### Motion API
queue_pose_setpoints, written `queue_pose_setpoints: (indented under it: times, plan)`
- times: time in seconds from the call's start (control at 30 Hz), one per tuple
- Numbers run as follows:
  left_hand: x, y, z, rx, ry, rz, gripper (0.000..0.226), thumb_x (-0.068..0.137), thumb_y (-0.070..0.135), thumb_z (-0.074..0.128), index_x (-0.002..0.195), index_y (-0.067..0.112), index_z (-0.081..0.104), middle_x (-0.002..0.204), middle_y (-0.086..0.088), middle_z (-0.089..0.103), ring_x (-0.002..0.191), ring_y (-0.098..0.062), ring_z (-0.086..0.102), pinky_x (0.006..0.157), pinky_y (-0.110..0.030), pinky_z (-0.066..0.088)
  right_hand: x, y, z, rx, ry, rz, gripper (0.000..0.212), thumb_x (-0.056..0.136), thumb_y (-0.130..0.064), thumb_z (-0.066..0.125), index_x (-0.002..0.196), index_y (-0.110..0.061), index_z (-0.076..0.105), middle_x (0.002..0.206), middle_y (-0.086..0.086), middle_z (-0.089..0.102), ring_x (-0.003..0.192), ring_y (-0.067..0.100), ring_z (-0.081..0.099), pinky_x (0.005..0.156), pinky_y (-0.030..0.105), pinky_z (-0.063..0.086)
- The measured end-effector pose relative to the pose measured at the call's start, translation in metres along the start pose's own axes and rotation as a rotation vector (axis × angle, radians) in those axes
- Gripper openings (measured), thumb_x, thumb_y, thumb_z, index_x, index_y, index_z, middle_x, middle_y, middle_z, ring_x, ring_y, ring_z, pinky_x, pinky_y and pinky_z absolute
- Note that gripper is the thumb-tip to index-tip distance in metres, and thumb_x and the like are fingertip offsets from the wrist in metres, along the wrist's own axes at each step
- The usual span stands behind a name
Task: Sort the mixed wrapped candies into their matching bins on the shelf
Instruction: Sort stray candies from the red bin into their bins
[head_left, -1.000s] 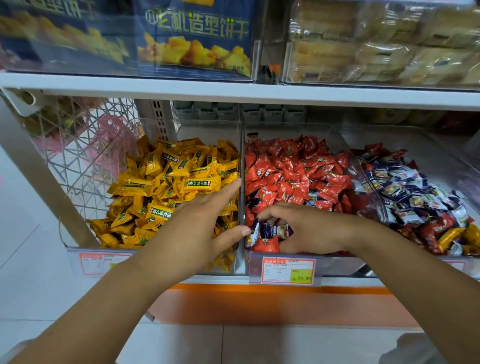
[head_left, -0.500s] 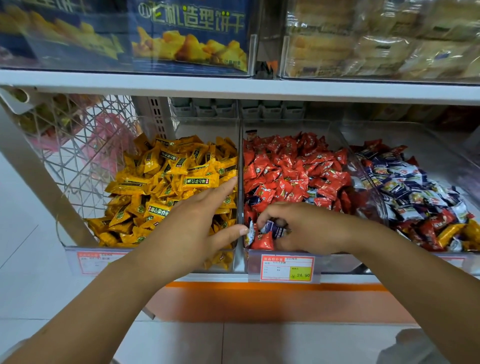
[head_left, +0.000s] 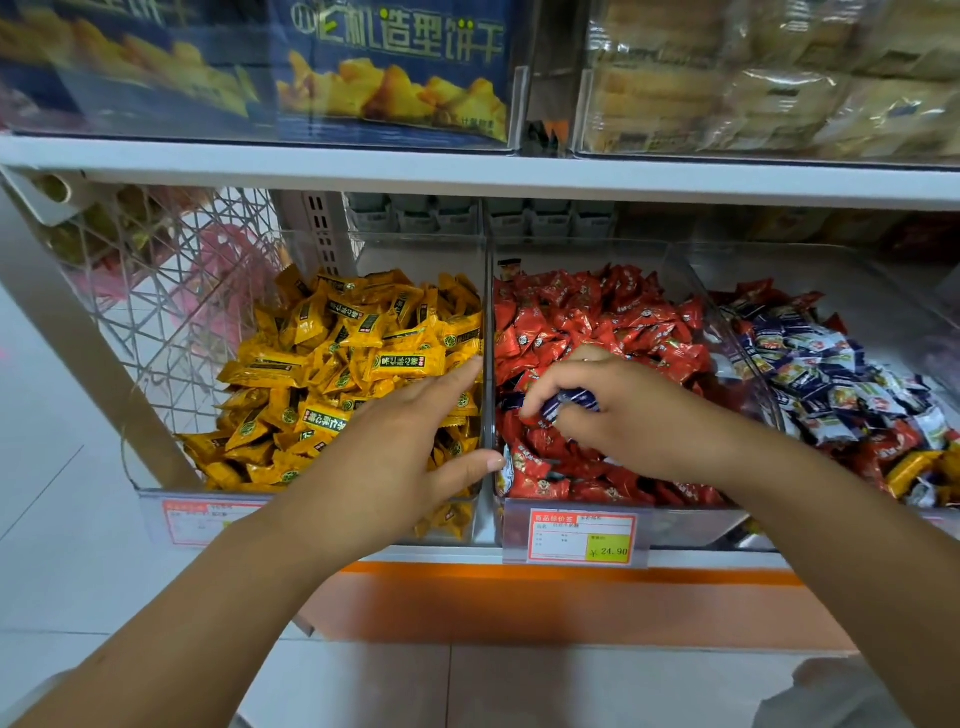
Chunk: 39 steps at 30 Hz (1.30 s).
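Pinching a blue-wrapped candy (head_left: 569, 402) in my right hand (head_left: 639, 415) near the left edge of the red bin (head_left: 696, 522), left hand (head_left: 395, 447) flat and relaxed at the right edge of the yellow bin (head_left: 156, 496), I reckon the slick wrapper could slip and fall among the reds short of the blue bin (head_left: 831, 291)

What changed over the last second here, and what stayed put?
The right hand rose from the front of the red bin, lifting out a blue candy that it was fingering a second ago and now pinches. The left hand stayed open over the yellow bin, thumb by the divider. The candy piles look unchanged.
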<state>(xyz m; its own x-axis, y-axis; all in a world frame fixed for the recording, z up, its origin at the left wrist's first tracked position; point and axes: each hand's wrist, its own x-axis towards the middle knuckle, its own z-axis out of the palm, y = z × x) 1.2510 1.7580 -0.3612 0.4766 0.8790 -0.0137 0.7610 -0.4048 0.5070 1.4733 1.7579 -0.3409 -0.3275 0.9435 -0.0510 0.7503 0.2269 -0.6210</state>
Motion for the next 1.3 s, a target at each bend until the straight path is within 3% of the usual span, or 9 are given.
queue_pose_setpoints:
  times: [0.13, 0.27, 0.47, 0.63, 0.73, 0.97, 1.1, 1.2, 1.3]
  plan:
    - [0.0, 0.001, 0.001, -0.005, 0.01, 0.002, 0.089, 0.071, 0.07, 0.038, 0.149, 0.047, 0.004, 0.15, 0.014, 0.034, 0.138, -0.008, 0.031, 0.113, -0.035, 0.03, 0.005, -0.001, 0.02, -0.029, -0.103, -0.012, 0.017, 0.089, -0.03, 0.065, 0.106, -0.034, 0.066, 0.1, -0.013, 0.043, 0.087, 0.001, 0.051, 0.074, 0.012, 0.041]
    - [0.0, 0.0, 0.001, -0.012, 0.014, 0.001, 0.088, 0.07, 0.071, 0.038, 0.147, 0.049, 0.002, 0.15, 0.014, 0.035, 0.138, -0.009, 0.032, 0.112, -0.037, 0.031, 0.007, 0.007, 0.033, -0.092, -0.139, 0.032, 0.04, 0.081, -0.041, 0.073, 0.119, -0.032, 0.062, 0.103, -0.018, 0.04, 0.1, 0.002, 0.044, 0.077, 0.005, 0.031]
    - [0.0, 0.003, 0.0, -0.008, 0.018, 0.016, 0.086, 0.07, 0.069, 0.04, 0.144, 0.049, 0.001, 0.149, 0.014, 0.035, 0.138, -0.007, 0.032, 0.113, -0.033, 0.03, 0.004, 0.007, 0.037, -0.035, -0.038, -0.003, 0.035, 0.081, -0.039, 0.074, 0.113, -0.027, 0.066, 0.108, -0.011, 0.051, 0.104, 0.006, 0.049, 0.091, 0.021, 0.039]
    - [0.002, 0.002, -0.002, -0.022, 0.059, 0.045, 0.09, 0.07, 0.067, 0.046, 0.149, 0.047, 0.008, 0.152, 0.019, 0.028, 0.139, 0.0, 0.028, 0.105, -0.018, 0.026, 0.002, 0.01, 0.032, 0.034, -0.004, -0.008, 0.025, 0.087, -0.034, 0.069, 0.111, -0.031, 0.063, 0.099, -0.011, 0.063, 0.086, 0.003, 0.058, 0.077, 0.022, 0.048]
    - [0.003, 0.003, -0.003, -0.047, 0.093, 0.069, 0.092, 0.068, 0.067, 0.048, 0.15, 0.046, 0.011, 0.15, 0.03, 0.017, 0.137, 0.011, 0.018, 0.106, -0.011, 0.019, -0.001, 0.013, 0.019, 0.084, 0.063, 0.032, 0.021, 0.091, -0.029, 0.065, 0.111, -0.031, 0.061, 0.078, -0.011, 0.063, 0.065, -0.004, 0.059, 0.057, 0.01, 0.042]
    - [0.017, 0.01, 0.004, -0.022, 0.186, 0.104, 0.087, 0.071, 0.074, 0.034, 0.15, 0.042, 0.02, 0.155, 0.025, 0.013, 0.143, 0.002, 0.011, 0.114, -0.021, 0.013, -0.016, 0.02, -0.023, -0.064, 0.351, 0.042, 0.026, 0.091, -0.031, 0.063, 0.117, -0.034, 0.057, 0.11, -0.023, 0.049, 0.09, -0.008, 0.048, 0.075, -0.004, 0.031]
    - [0.027, 0.016, 0.008, 0.008, 0.249, 0.106, 0.084, 0.075, 0.07, 0.034, 0.151, 0.037, 0.023, 0.157, 0.02, 0.013, 0.144, -0.001, 0.008, 0.113, -0.022, 0.011, -0.03, 0.039, -0.048, -0.126, 0.593, 0.109, 0.028, 0.092, -0.029, 0.062, 0.12, -0.029, 0.056, 0.112, -0.015, 0.048, 0.095, 0.0, 0.048, 0.08, 0.013, 0.032]
    - [0.033, 0.018, 0.011, 0.047, 0.251, 0.131, 0.083, 0.076, 0.071, 0.032, 0.151, 0.034, 0.024, 0.158, 0.019, 0.013, 0.145, -0.003, 0.007, 0.113, -0.021, 0.008, -0.039, 0.066, -0.065, -0.194, 0.77, 0.212, 0.03, 0.092, -0.024, 0.064, 0.12, -0.016, 0.059, 0.103, -0.005, 0.048, 0.092, 0.011, 0.048, 0.074, 0.014, 0.028]
    - [0.038, 0.022, 0.013, 0.1, 0.27, 0.131, 0.081, 0.079, 0.07, 0.03, 0.151, 0.032, 0.028, 0.158, 0.016, 0.017, 0.146, -0.008, 0.01, 0.112, -0.022, 0.006, -0.046, 0.095, -0.074, -0.188, 0.807, 0.356, 0.03, 0.092, -0.025, 0.064, 0.119, -0.013, 0.06, 0.104, 0.003, 0.05, 0.098, 0.021, 0.051, 0.078, 0.021, 0.032]
